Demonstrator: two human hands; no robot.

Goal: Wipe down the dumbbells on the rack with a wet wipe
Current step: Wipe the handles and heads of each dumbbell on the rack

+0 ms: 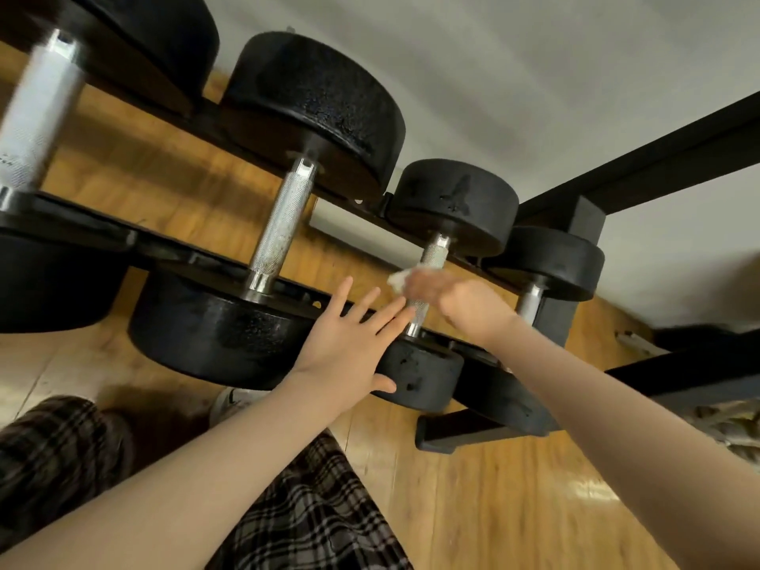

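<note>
Now right hand (460,300) curled round small dumbbell (427,281) handle, wipe (398,278) pinched against it; left hand (349,343) flat, fingers spread, resting on its near head.

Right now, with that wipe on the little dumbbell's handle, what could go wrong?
The right hand rubs the white wet wipe along the small black dumbbell's knurled steel handle; the knurling might shred it. The open left hand rests against that dumbbell's near black head, so its fingers could get pinched if the dumbbell rolls.
</note>
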